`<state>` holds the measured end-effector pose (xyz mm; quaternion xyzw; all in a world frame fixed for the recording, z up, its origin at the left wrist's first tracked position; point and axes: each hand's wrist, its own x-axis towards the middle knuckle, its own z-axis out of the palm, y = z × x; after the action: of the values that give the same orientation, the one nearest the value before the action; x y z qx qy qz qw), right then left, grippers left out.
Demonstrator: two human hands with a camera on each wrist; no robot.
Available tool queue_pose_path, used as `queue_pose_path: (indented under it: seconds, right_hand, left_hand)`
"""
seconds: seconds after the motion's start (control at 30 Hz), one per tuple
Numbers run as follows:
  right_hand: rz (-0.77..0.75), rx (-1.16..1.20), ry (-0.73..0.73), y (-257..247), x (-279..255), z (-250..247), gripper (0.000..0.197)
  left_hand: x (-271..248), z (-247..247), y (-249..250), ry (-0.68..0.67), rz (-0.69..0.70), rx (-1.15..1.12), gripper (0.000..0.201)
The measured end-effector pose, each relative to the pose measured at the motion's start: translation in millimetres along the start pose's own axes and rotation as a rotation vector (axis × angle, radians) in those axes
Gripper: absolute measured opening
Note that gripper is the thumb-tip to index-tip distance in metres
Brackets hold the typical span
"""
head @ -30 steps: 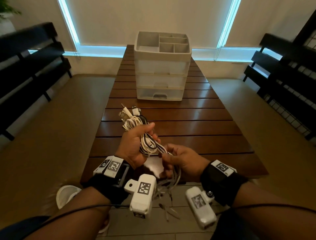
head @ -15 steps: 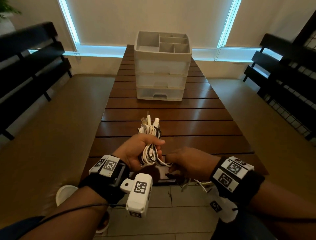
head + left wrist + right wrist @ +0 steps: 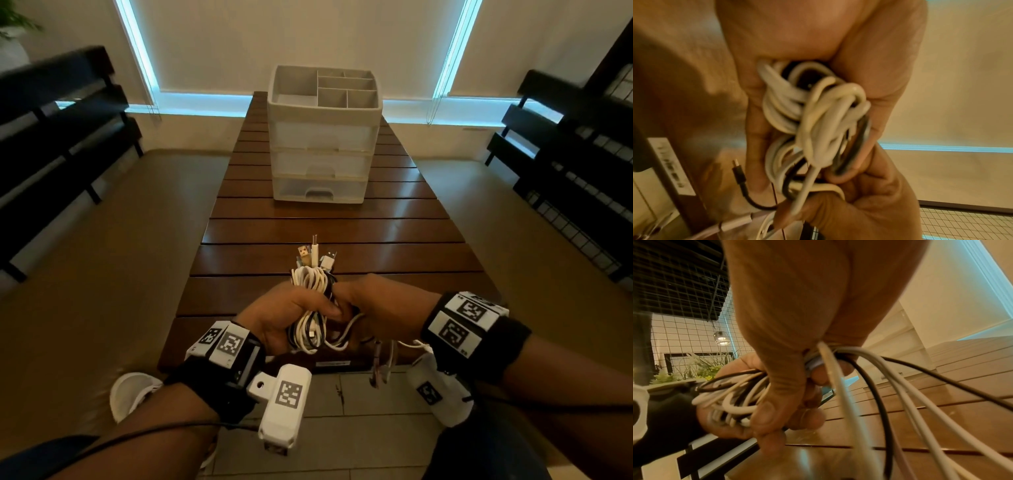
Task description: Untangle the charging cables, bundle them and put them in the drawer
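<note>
Evidently both hands [image 3: 294, 318] [image 3: 380, 308] clutch the cables [image 3: 310, 329]; table label [image 3: 332, 362] unreadable.

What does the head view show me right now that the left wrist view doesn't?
Only the head view shows the drawer unit standing farther back on the slatted table, all three drawers shut, and the plug ends sticking up out of the cable bundle.

Only the left wrist view shows a loose black connector dangling beside the coils, and a label on the table edge.

Both show the left hand gripping the coiled white and black cables, with the right hand holding strands right beside it.
</note>
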<state>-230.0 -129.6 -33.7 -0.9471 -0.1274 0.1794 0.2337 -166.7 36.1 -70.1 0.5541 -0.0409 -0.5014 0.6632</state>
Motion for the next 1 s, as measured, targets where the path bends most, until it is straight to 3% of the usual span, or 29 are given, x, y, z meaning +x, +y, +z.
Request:
queue_pose_path:
  seconds: [0.13,0.33,0.57,0.7,0.8,1.0]
  right_hand:
    - [0.014,0.064,0.116,-1.4,-0.8,-1.3,0.050]
    - [0.025,0.050,0.226,-1.9,-1.0,-0.9,0.053]
    - [-0.027,0.038,0.330,-1.2,6.0,1.5,0.052]
    - [-0.028,0.058,0.306,-1.0,8.6,-0.8,0.057]
    - [0.003,0.054,0.251,1.2,3.6,-9.3,0.047]
    - [0.011,0.157,0.196,6.7,-4.2,-18.7,0.045]
  left_hand:
    - [-1.6,3.1,-0.1,-0.012,0.020,0.015,0.061]
    - [0.8,3.2,-2.1,-0.039,0.040,0.063,0.060]
    - [4.5,6.2,-5.3,0.006,0.171,0.137,0.041]
    - [3.7,9.6,-6.3,-0.003,0.222,0.109,0.045]
    - [4.0,10.8,-7.4,-0.033,0.214,0.083,0.046]
    - [4.0,17.1,-4.7,0.038,0.255,0.123,0.048]
